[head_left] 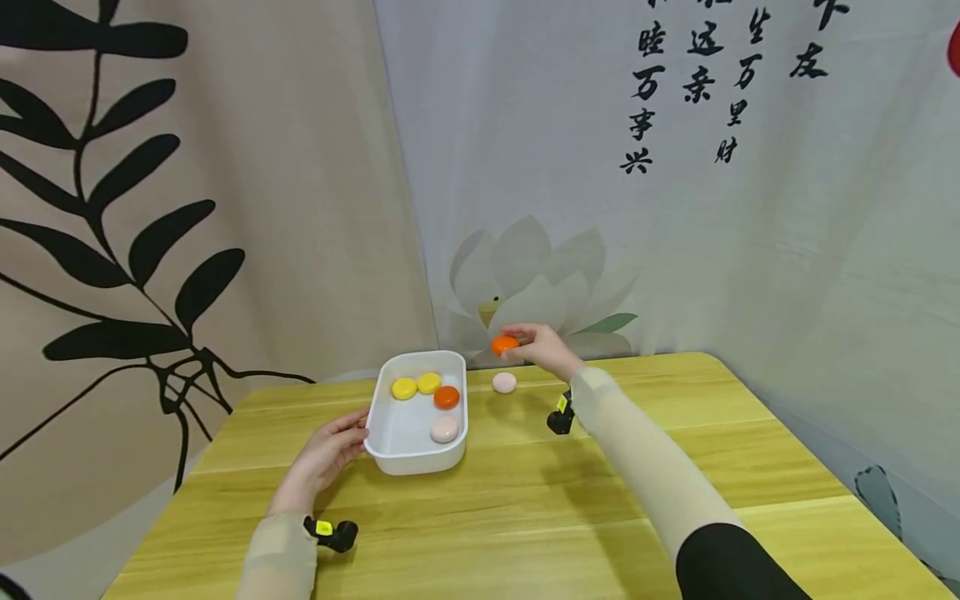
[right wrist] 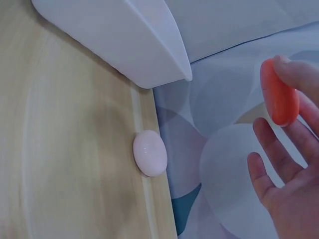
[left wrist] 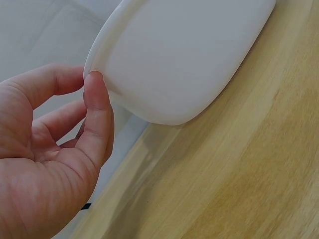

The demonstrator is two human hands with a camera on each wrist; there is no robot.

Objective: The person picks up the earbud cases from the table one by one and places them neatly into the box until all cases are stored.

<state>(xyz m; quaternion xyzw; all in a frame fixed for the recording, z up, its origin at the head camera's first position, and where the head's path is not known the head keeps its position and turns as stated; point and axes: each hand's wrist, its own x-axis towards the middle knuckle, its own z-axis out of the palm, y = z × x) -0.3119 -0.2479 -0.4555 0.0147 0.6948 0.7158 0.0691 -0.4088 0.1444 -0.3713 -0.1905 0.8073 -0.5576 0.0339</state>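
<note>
A white plastic tub [head_left: 411, 463] with rounded corners stands on the table. In it lie two yellow round pieces [head_left: 429, 382], one orange round piece [head_left: 446, 397] and one pale pink round piece [head_left: 444, 429]. At its near left corner my left hand [head_left: 330, 454] pinches the rim, with fingertips [left wrist: 97, 89] on the wall in the left wrist view. Beyond the tub's right side, my right hand [head_left: 546, 350] holds another orange smooth rounded piece [right wrist: 278, 92] between thumb and fingers, in the air. Below it a second pale pink piece [right wrist: 150, 153] rests on the tabletop.
The wooden table [head_left: 525, 517] has its back edge close behind the tub and the loose pink piece. A printed cloth [head_left: 315, 208] with leaves, a flower and writing hangs behind. Small black wrist devices [head_left: 560, 415] sit under both wrists.
</note>
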